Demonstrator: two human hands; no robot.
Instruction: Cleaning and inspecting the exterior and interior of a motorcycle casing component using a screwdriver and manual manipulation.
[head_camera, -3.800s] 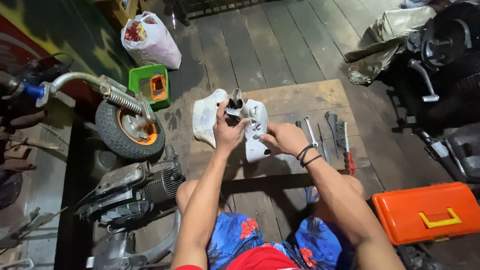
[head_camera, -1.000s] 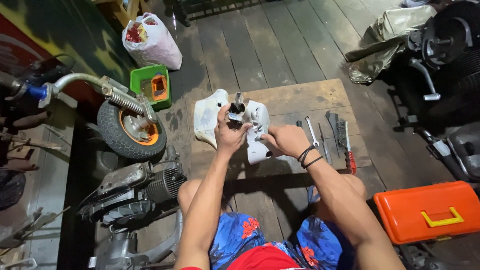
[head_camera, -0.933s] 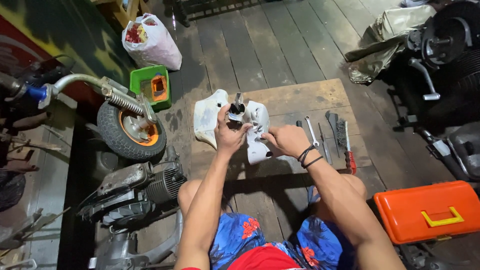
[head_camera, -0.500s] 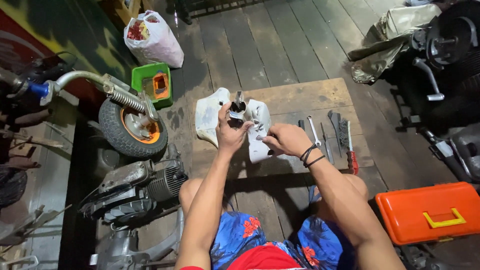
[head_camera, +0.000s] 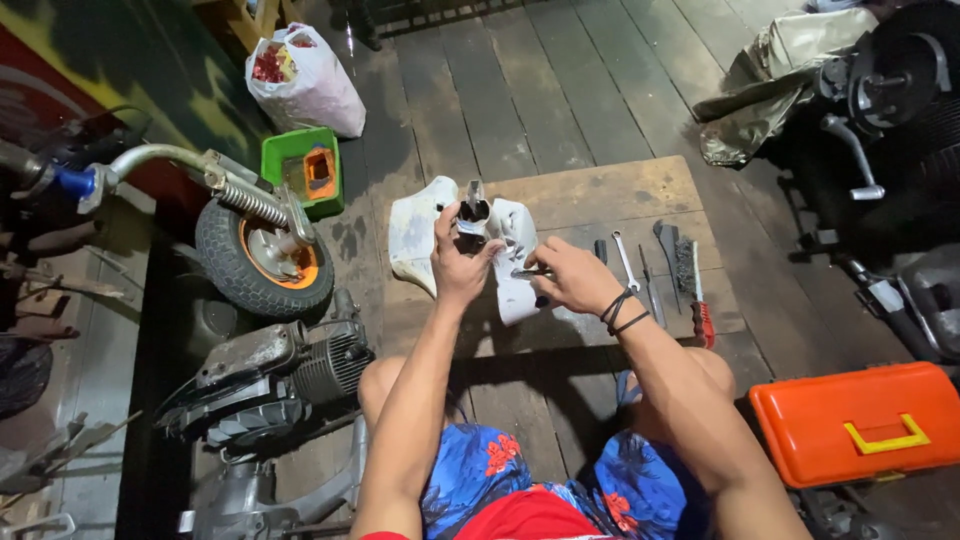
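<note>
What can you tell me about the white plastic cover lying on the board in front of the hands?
The white plastic cover is a curved, moulded panel, scuffed and dirty, lying on the wooden board on the plank floor. It looks like a body fairing with two lobes, left and right of a dark metal part that stands at its middle. The left hand grips that part over the cover; the right hand rests against the right lobe, holding a slim tool. Its lower edge is hidden by the hands.

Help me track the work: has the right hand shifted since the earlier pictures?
Barely. The right hand stays at the right edge of the white panel, just left of the wrench on the wooden board.
</note>
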